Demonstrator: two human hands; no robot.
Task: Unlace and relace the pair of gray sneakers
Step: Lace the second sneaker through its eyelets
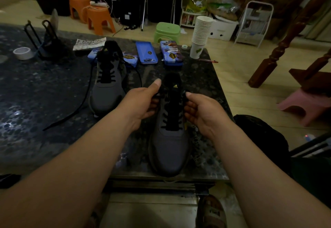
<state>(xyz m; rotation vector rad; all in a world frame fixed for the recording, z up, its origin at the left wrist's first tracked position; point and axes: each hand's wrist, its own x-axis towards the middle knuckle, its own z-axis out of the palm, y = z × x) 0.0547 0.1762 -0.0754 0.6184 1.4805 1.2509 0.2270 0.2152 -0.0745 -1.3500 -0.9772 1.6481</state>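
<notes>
I see one gray fabric sneaker (169,143) at the front edge of the dark speckled stone table (44,87). The left hand (141,102) and right hand (202,109), fingers curled, pinch its black lace (172,120). The other gray sneaker (107,93) stands farther back on this table.

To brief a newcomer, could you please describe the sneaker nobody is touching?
On the dark speckled table, look left of the nearer sneaker. The other gray sneaker sits farther back and alone trails a long black lace across the tabletop.
</notes>
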